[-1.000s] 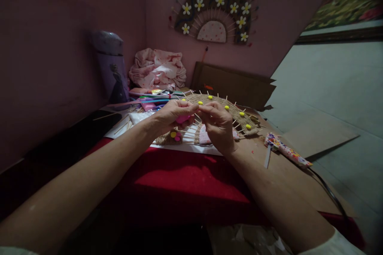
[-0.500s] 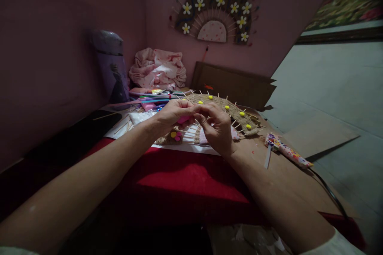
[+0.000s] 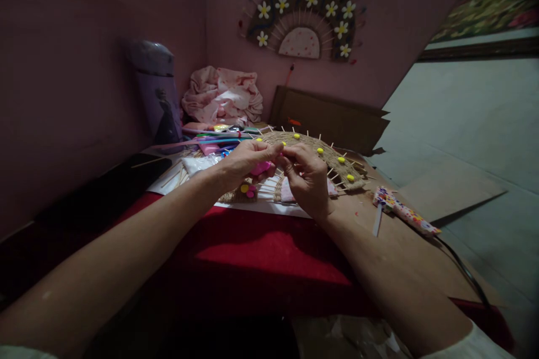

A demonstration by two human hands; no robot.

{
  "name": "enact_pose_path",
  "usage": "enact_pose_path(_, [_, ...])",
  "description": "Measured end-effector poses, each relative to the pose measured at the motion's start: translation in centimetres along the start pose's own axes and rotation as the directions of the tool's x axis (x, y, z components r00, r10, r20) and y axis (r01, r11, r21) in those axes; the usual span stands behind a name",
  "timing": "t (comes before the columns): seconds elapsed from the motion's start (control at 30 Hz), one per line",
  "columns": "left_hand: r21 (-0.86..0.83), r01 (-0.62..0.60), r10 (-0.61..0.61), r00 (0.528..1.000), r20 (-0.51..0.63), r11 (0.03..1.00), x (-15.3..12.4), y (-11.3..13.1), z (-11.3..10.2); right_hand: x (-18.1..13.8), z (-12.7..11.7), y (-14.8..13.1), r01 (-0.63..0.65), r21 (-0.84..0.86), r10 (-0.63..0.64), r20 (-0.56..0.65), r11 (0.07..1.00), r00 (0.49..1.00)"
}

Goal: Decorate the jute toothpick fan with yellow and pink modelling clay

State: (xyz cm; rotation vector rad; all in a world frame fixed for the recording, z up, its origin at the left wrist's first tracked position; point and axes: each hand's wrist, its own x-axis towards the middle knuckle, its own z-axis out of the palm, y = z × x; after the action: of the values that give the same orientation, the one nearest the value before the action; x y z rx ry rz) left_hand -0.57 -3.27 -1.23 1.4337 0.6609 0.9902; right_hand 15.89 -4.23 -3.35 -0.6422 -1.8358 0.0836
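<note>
My left hand [image 3: 246, 161] is closed around a soft pink lump of modelling clay [image 3: 261, 168], part of which shows below its fingers. My right hand [image 3: 306, 176] meets it fingertip to fingertip, its thumb and forefinger pinched by a tiny pink bit, too small to make out fully. Beneath and behind both hands lies a twine-wrapped fan-shaped craft piece [image 3: 269, 138] with thin sticks poking out and yellow oval dots. A pink and yellow flower decoration [image 3: 247, 189] sits on its left end. The hands hide part of the fan's middle.
At the right lies a flower-patterned glue gun [image 3: 404, 214] with a cord. Cardboard [image 3: 328, 118] leans on the back wall. A purple cylindrical container [image 3: 159, 95], bunched pink cloth [image 3: 223, 95] and pipe cleaners stand at the back left. Red cloth [image 3: 252, 252] covers the table's front.
My fingertips have shifted slightly apart at the pinch, and more of the pink lump shows under my left fingers. The things on the table have stayed put.
</note>
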Motion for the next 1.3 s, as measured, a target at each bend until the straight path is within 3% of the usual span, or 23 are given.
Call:
enact_pose_path(0.43, [0.084, 0.068, -0.064, 0.996, -0.055, 0.994, -0.2, 0.6, 0.5, 0.0, 0.0, 0.5, 0.003, -0.033, -0.001, 0.086, 0.999, 0.996])
enact_pose_path(0.7, [0.268, 0.113, -0.078, 0.987, -0.139, 0.957, 0.1, 0.9, 0.8, -0.1, 0.1, 0.6, -0.017, -0.020, 0.019, 0.123, 1.000, 0.992])
enact_pose_path(1.3, [0.237, 0.117, -0.090, 0.989, -0.121, 0.964, -0.2, 1.1, 1.1, 0.0, 0.1, 0.5, -0.019, -0.026, 0.022, 0.124, 0.999, 0.992])
